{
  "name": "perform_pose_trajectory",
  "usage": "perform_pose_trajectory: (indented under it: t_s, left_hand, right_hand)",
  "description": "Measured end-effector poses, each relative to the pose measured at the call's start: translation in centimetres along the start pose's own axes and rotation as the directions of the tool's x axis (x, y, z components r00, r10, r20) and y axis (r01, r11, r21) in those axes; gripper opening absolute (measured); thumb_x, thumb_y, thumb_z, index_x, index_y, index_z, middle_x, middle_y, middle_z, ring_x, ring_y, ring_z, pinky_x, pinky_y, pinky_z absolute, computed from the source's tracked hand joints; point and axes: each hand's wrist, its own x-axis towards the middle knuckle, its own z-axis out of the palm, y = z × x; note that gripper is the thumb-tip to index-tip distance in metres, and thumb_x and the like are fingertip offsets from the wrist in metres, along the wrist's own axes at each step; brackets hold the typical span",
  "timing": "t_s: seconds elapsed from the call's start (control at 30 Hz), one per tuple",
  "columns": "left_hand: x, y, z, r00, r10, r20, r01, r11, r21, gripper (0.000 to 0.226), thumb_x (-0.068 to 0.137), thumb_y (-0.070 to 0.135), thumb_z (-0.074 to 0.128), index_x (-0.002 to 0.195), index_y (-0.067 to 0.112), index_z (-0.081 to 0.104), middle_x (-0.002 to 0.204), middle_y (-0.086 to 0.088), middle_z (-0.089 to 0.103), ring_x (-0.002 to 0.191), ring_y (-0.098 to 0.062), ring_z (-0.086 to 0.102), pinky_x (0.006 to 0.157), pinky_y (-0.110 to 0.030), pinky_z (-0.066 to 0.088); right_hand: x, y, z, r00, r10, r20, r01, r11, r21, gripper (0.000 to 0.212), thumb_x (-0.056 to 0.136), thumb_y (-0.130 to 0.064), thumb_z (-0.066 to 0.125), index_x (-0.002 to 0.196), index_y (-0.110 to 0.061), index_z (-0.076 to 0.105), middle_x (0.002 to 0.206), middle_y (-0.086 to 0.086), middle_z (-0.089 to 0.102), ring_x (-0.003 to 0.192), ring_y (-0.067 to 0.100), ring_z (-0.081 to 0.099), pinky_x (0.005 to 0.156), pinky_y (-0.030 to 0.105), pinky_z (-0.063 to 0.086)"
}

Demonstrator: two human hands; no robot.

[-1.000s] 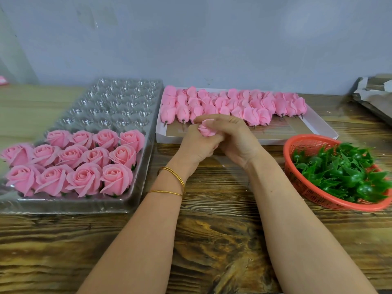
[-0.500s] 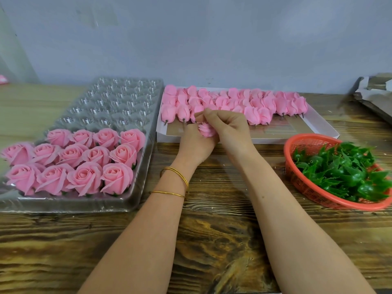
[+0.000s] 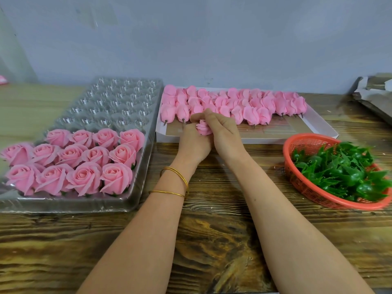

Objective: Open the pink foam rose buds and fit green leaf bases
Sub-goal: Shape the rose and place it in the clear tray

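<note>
A pink foam rose bud (image 3: 203, 128) sits between my two hands above the near edge of the white box (image 3: 318, 128). My left hand (image 3: 194, 141) grips it from below. My right hand (image 3: 224, 132) pinches its petals from above with thumb and fingers. Much of the bud is hidden by my fingers. Several closed pink buds (image 3: 250, 105) on short stems lie in rows in the white box. Green leaf bases (image 3: 343, 168) fill an orange basket (image 3: 305, 187) at the right.
A clear plastic cell tray (image 3: 110, 102) at the left holds several opened pink roses (image 3: 78, 162) in its near rows; its far cells hold nothing. Crumpled paper (image 3: 375, 92) lies at the far right. A grey wall closes off the back of the wooden table (image 3: 212, 240).
My hands have lifted slightly toward the white box with the bud. My right fingers shifted from covering the bud to pinching its petals at the top.
</note>
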Motion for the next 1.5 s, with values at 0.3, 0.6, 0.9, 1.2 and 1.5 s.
perform_pose_trajectory:
  t_s: [0.3,0.6,0.9,1.2,1.5]
  left_hand:
    - [-0.3,0.0,0.0,0.988,-0.153,-0.027,0.14,0.949,-0.284,0.023,0.09,0.022,0.055,0.068,0.028,0.061,0.054,0.016,0.064,0.055,-0.005,0.061,0.05,-0.017,0.049]
    - [-0.7,0.6,0.0,0.993,-0.114,-0.011,0.104,0.938,-0.332,0.022,0.077,0.037,0.055,0.069,0.055,0.065,0.06,0.017,0.067,0.056,0.003,0.063,0.047,-0.015,0.047]
    - [-0.5,-0.2,0.0,0.998,-0.039,-0.04,0.029,0.976,-0.217,0.021,0.089,0.024,0.054,0.069,0.029,0.059,0.053,0.022,0.061,0.053,0.008,0.058,0.041,-0.007,0.035]
    - [-0.5,-0.5,0.4,0.999,-0.034,0.0,0.032,0.964,-0.262,0.017,0.079,0.034,0.065,0.068,0.046,0.066,0.055,0.016,0.061,0.051,0.004,0.053,0.05,-0.021,0.039]
    - [-0.6,-0.1,0.0,0.999,-0.006,0.053,0.012,0.993,-0.115,0.023,0.088,0.011,0.053,0.076,0.027,0.065,0.064,0.008,0.067,0.065,-0.002,0.062,0.052,-0.014,0.046]
  right_hand:
    - [0.1,0.1,-0.2,0.997,0.058,0.042,-0.063,0.99,0.129,0.029,0.106,-0.019,0.041,0.103,-0.008,0.068,0.091,0.002,0.071,0.086,0.004,0.067,0.079,0.015,0.051]
    - [0.2,-0.2,-0.4,0.99,0.139,0.003,-0.137,0.972,0.19,0.028,0.103,-0.013,0.044,0.104,-0.005,0.071,0.093,0.004,0.073,0.089,0.008,0.069,0.078,0.019,0.053]
    - [0.4,-0.1,-0.5,0.995,0.094,-0.045,-0.088,0.99,0.109,0.031,0.101,-0.006,0.043,0.091,-0.017,0.07,0.105,0.012,0.072,0.109,0.025,0.066,0.098,0.037,0.052]
    - [0.0,-1.3,-1.2,0.993,0.088,-0.076,-0.067,0.969,0.238,0.014,0.096,-0.003,0.054,0.087,-0.008,0.063,0.096,0.011,0.069,0.091,0.018,0.064,0.076,0.027,0.053]
    - [-0.4,-1.6,-0.9,0.999,0.02,-0.025,-0.019,0.999,0.034,0.015,0.088,0.0,0.066,0.078,-0.009,0.069,0.085,0.011,0.07,0.083,0.013,0.065,0.077,0.019,0.052]
